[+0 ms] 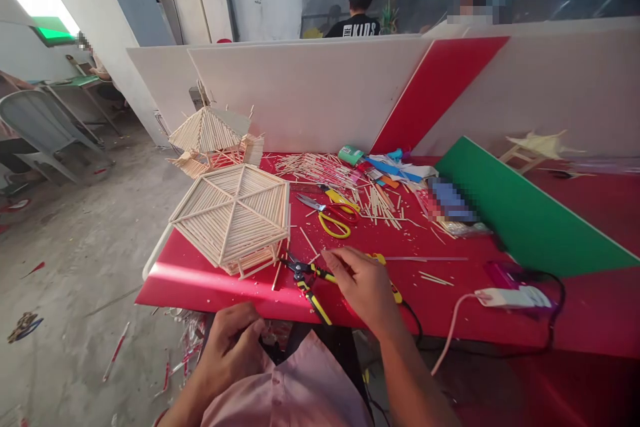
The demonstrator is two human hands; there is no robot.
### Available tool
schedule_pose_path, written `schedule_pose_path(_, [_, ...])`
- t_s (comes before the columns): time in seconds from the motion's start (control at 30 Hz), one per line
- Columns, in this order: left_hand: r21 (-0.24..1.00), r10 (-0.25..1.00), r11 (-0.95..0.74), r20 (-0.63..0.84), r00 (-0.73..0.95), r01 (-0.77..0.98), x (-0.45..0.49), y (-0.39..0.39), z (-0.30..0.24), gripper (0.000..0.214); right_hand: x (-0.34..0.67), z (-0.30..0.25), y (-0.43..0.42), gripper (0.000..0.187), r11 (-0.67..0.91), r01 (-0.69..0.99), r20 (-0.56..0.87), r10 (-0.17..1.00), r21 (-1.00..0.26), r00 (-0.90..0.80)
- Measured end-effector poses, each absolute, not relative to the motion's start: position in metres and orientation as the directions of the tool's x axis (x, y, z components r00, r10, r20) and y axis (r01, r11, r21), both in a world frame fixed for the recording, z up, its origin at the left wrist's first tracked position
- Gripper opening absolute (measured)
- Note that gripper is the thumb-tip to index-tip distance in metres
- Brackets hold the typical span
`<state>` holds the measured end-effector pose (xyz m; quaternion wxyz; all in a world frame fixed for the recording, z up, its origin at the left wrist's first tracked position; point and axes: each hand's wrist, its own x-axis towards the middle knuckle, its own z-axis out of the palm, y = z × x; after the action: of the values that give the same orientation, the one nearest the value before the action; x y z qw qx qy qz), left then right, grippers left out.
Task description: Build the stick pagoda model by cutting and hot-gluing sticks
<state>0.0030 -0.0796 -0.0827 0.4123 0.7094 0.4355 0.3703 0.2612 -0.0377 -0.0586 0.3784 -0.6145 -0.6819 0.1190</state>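
My right hand (363, 283) lies on the red table (200, 280), fingers stretched toward the black-and-yellow pliers (310, 283) and touching their handle. My left hand (233, 343) rests curled below the table edge, over my pink-clothed lap; nothing shows in it. Left of the pliers stands a hexagonal roof of wooden sticks (233, 213). A second stick roof model (210, 133) stands behind it at the table's far left corner. Yellow-handled scissors (333, 213) lie open further back, amid loose sticks (315, 167).
A green board (520, 213) leans on the right; white and red panels (320, 93) wall the table's back. A white power strip (510, 295) with cables lies front right. A grey chair (40, 127) stands far left. A person in a black shirt (357, 17) is behind the panels.
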Motion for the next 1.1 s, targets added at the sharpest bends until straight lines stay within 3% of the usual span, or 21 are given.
schedule_pose_path(0.17, [0.862, 0.910, -0.371, 0.263, 0.320, 0.346, 0.009, -0.078, -0.089, 0.019, 0.291, -0.047, -0.005, 0.029, 0.216, 0.810, 0.236, 0.967, -0.545, -0.099])
schedule_pose_path(0.27, [0.863, 0.891, -0.413, 0.317, 0.325, 0.290, 0.005, -0.078, -0.096, 0.019, 0.307, -0.045, 0.018, 0.026, 0.145, 0.901, 0.181, 0.981, -0.408, -0.075])
schedule_pose_path(0.43, [0.847, 0.866, -0.469, 0.384, 0.321, 0.252, -0.004, -0.080, -0.091, 0.015, 0.312, -0.042, 0.036, 0.050, -0.032, 0.984, 0.158, 0.986, -0.177, 0.061])
schedule_pose_path(0.53, [0.801, 0.834, -0.527, 0.422, 0.356, 0.285, -0.006, -0.079, -0.077, 0.011, 0.306, -0.041, 0.033, 0.051, 0.029, 0.972, 0.155, 0.988, -0.232, 0.007])
schedule_pose_path(0.67, [0.732, 0.764, -0.628, 0.515, 0.388, 0.266, -0.009, -0.077, -0.056, 0.025, 0.295, -0.038, 0.022, 0.035, 0.154, 0.911, 0.238, 0.969, -0.382, -0.064])
schedule_pose_path(0.8, [0.626, 0.717, -0.697, 0.614, 0.330, 0.349, -0.015, -0.078, -0.041, 0.008, 0.293, -0.034, 0.012, 0.030, 0.242, 0.860, 0.323, 0.942, -0.450, -0.096])
schedule_pose_path(0.83, [0.600, 0.712, -0.700, 0.629, 0.314, 0.387, -0.016, -0.079, -0.039, 0.002, 0.295, -0.033, 0.012, 0.029, 0.244, 0.859, 0.328, 0.940, -0.450, -0.095])
schedule_pose_path(0.93, [0.557, 0.709, -0.691, 0.648, 0.279, 0.461, -0.017, -0.080, -0.038, 0.014, 0.309, -0.031, 0.020, 0.027, 0.133, 0.912, 0.265, 0.964, -0.387, -0.029])
schedule_pose_path(1.03, [0.555, 0.704, -0.700, 0.645, 0.299, 0.450, -0.010, -0.078, -0.042, 0.019, 0.322, -0.034, 0.033, 0.028, -0.021, 0.970, 0.106, 0.993, -0.244, 0.048])
schedule_pose_path(1.1, [0.576, 0.709, -0.702, 0.621, 0.334, 0.418, 0.000, -0.075, -0.047, 0.017, 0.322, -0.041, 0.039, 0.028, -0.013, 0.981, 0.001, 1.000, -0.195, 0.013])
